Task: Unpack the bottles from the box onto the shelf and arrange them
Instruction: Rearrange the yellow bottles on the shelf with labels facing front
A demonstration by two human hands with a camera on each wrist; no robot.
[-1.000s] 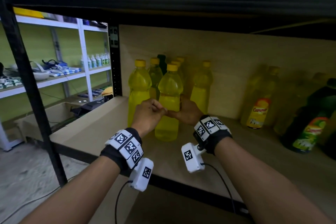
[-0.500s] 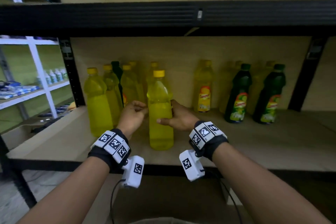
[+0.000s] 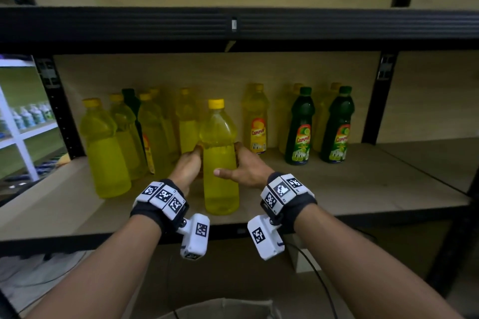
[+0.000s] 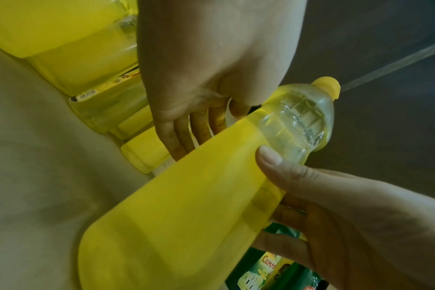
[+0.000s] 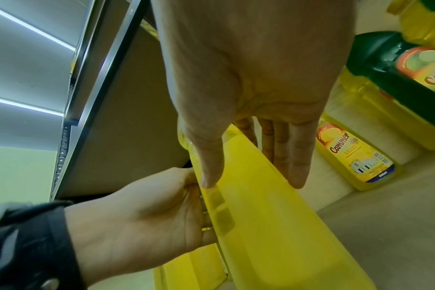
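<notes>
A plain yellow bottle [image 3: 220,163] with a yellow cap stands upright near the front of the wooden shelf [image 3: 363,189]. My left hand [image 3: 189,163] grips its left side, fingers wrapped behind it. My right hand [image 3: 243,167] holds the right side, with the thumb across the front. In the left wrist view the left fingers [image 4: 186,129] reach behind the bottle [image 4: 186,206]. In the right wrist view the right hand [image 5: 249,98] lies along the bottle [image 5: 261,215].
Several yellow bottles [image 3: 106,150] crowd the shelf's left. A labelled yellow bottle [image 3: 255,122] and two green bottles [image 3: 299,127] stand along the back right. A black beam [image 3: 233,26] runs overhead. The cardboard box [image 3: 223,308] sits below.
Both hands have carried the yellow bottle to the right, away from the left cluster. My view has swung right and now takes in the green bottles.
</notes>
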